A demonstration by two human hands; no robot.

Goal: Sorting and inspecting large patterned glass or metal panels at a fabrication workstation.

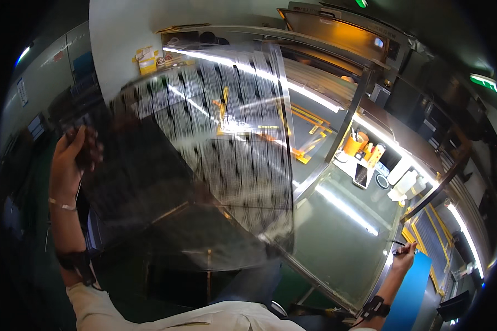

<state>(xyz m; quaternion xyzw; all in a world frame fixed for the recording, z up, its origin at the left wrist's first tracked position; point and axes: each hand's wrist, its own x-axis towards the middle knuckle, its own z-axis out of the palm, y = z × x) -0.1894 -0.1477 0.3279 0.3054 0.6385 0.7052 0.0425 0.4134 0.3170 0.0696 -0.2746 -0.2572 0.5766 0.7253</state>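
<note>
A large, see-through film sheet [243,171] with rows of dark marks hangs before me, smeared by motion. My left hand [75,154] is raised at its left side with the fingers curled on the sheet's dark edge; the exact grip is blurred. Low on the right, my right hand [405,257] is closed around a thin dark tool [396,242] whose kind I cannot make out. That hand is by the right edge of a glass-topped table [337,237], apart from the sheet.
On the table's far shelf stand an orange cup [353,144] with pens, a phone [361,175], a ring-shaped roll [382,181] and white bottles [407,182]. A metal post [352,113] rises beside them. A blue panel [415,289] is near my right forearm. Yellow boxes [147,66] are at the back left.
</note>
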